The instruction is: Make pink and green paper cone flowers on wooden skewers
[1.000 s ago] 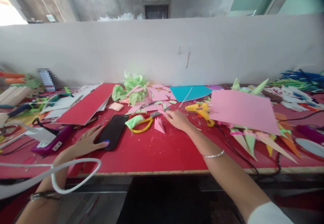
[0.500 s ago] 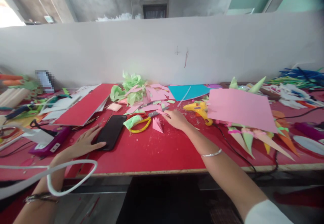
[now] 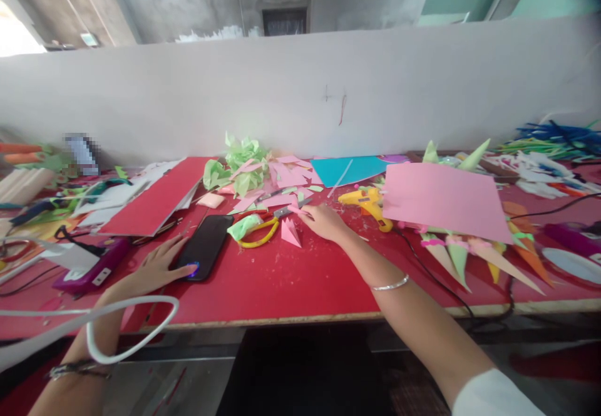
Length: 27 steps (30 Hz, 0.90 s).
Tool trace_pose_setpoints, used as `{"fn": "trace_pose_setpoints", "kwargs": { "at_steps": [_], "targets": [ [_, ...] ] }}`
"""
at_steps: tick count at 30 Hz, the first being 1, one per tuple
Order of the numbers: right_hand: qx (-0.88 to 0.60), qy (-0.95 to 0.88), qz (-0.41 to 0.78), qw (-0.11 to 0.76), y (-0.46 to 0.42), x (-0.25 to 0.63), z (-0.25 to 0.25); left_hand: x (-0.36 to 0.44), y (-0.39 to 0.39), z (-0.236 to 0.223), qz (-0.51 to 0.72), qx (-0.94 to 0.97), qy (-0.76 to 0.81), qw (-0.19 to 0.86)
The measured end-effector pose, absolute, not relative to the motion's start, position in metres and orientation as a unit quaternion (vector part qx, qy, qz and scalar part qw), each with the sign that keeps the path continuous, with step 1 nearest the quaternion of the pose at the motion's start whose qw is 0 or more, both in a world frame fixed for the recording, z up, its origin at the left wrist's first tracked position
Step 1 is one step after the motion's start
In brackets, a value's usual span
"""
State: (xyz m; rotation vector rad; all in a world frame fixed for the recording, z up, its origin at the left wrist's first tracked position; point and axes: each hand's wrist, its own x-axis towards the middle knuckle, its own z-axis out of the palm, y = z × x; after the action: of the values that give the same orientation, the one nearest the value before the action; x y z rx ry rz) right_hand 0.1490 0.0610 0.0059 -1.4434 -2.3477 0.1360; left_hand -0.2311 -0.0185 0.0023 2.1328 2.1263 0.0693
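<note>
Here, the phone (image 3: 210,240) lies between the hands (image 3: 153,269) (image 3: 325,220), touching the left thumb (image 3: 182,272).

Phone (image 3: 206,245): blk, slim rect., rounded corners, flat & face-up, L of the scissors (image 3: 282,213) w/ a gap btw. Screen dark exc. small blue-purple glow at near end, partly covered. Long axis slanted, far end leaning R twd scissors' handles, near end pointing away fr. them. Pink paper pc. (image 3: 297,208): small, narrow, lt. pink, partly hidden at R end, by scissors' blades, beyond the handles; can't tell if touching blades. Exact fold unclear, too small.
</note>
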Motion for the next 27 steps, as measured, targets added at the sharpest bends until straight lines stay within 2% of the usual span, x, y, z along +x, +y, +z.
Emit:
{"fn": "trace_pose_setpoints", "kwargs": {
  "at_steps": [3,10,12,14,17,22,27],
  "targets": [
    [-0.527,-0.831,0.044,0.176,0.061,0.149,0.007,-0.234,-0.018,0.002,0.006,0.712,0.696,0.092],
    [-0.535,-0.828,0.042,0.163,0.061,0.150,0.006,-0.232,-0.017,0.000,0.020,0.700,0.709,0.076],
    [-0.538,-0.827,0.040,0.159,0.061,0.149,0.005,-0.218,-0.018,0.005,0.052,0.674,0.737,0.013],
    [-0.547,-0.821,0.038,0.157,0.061,0.148,0.005,-0.194,-0.020,0.013,0.100,0.657,0.741,-0.098],
    [-0.566,-0.808,0.042,0.157,0.061,0.147,0.007,-0.147,-0.023,0.026,0.147,0.709,0.670,-0.162],
    [-0.575,-0.800,0.032,0.167,0.060,0.145,0.012,-0.071,-0.011,0.030,0.141,0.833,0.532,-0.053],
    [-0.601,-0.776,-0.001,0.191,0.060,0.145,0.015,-0.032,0.018,0.027,0.102,0.873,0.476,0.026]
  ]
}}
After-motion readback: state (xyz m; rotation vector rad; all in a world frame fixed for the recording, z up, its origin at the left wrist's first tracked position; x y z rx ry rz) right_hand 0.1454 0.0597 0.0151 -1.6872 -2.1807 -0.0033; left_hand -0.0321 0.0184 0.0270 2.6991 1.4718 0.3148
